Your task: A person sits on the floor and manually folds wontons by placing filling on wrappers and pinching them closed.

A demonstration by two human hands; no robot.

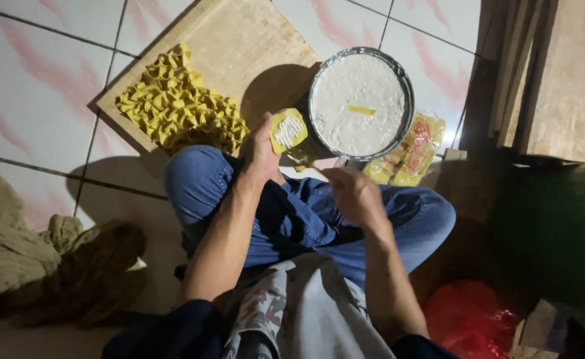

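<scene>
My left hand (262,151) holds a square yellow wrapper (288,130) flat on its fingers, with a smear of white filling on top. My right hand (353,193) is beside it, fingers closed on a thin utensil (303,161) whose tip reaches under the wrapper. Just beyond the hands stands a round metal bowl (361,54) full of white filling, with a small yellow piece lying on it. A heap of folded yellow dumplings (178,106) rests on a wooden board (239,40) to the left. I sit cross-legged in blue jeans.
A pack of yellow wrappers in plastic (409,153) lies right of the bowl. Crumpled olive cloth (33,246) sits on the tiled floor at the left. A red plastic bag (468,316) is at lower right, with wooden panels (558,73) at upper right.
</scene>
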